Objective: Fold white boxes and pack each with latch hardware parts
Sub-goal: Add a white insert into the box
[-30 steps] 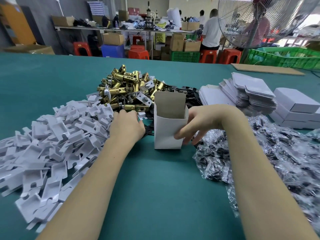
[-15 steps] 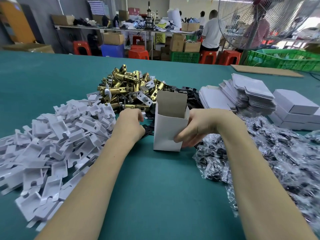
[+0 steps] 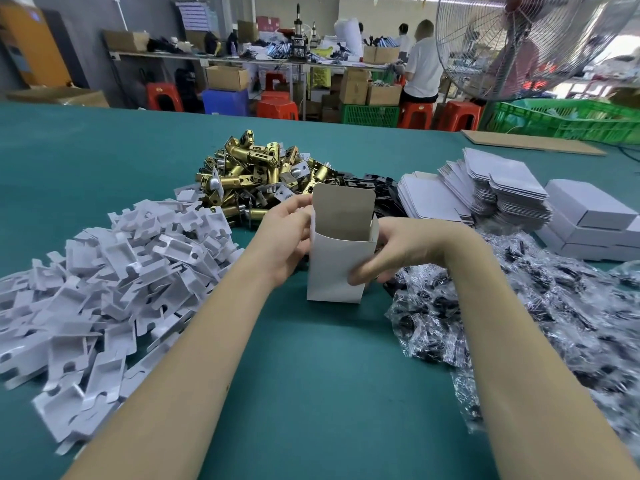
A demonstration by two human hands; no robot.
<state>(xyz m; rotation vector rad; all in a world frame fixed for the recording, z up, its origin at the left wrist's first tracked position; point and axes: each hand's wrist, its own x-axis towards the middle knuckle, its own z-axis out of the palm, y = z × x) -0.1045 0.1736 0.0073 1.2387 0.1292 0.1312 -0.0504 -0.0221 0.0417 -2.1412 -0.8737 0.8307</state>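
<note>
Teal felt desk (image 3: 311,393) carries an upright white cardboard box (image 3: 337,268), long axis vertical, open mouth up, lid flap raised at rear. Left hand (image 3: 284,244) grips its left wall; right hand (image 3: 394,251) pinches the right front. Beyond: brass latch bolts (image 3: 256,171), then workshop shelving, stools.

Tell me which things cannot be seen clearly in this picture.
Head view only:
- Inside of the open white box: hidden by its front wall.
- Left hand fingertips: behind the box.
- Parts in the plastic bags: blurred.
- Finished boxes: cut off by the right edge.
</note>
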